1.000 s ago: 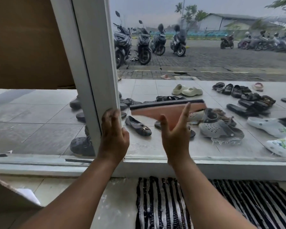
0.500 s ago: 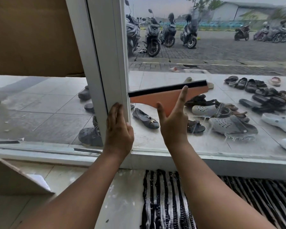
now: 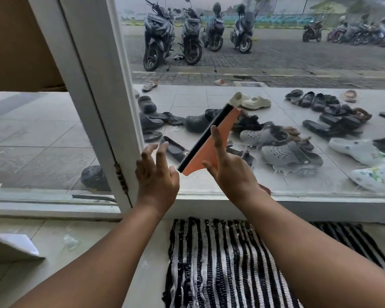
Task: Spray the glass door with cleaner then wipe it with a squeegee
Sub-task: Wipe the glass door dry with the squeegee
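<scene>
The glass door [image 3: 276,63] fills the upper right, with a white frame [image 3: 102,103] on its left edge. My right hand [image 3: 229,170] grips an orange squeegee [image 3: 206,150] with a black rubber blade, index finger stretched along its back. The blade is tilted steeply, its top end up to the right, low on the pane. My left hand [image 3: 156,174] hovers just left of the squeegee's lower end, fingers spread and loosely bent, holding nothing. Streaks of foam show on the lower glass at the right. No spray bottle is in view.
A black-and-white striped mat [image 3: 220,263] lies on the floor under the door. A cardboard sheet [image 3: 9,245] sits at the lower left. Through the glass are several shoes [image 3: 287,152] on tiles and parked motorbikes [image 3: 158,36]. Brown board [image 3: 16,41] covers the upper left.
My left hand has let go of the door frame and moved right toward the squeegee. The squeegee has swung from nearly level to steeply tilted and pulled away from the frame.
</scene>
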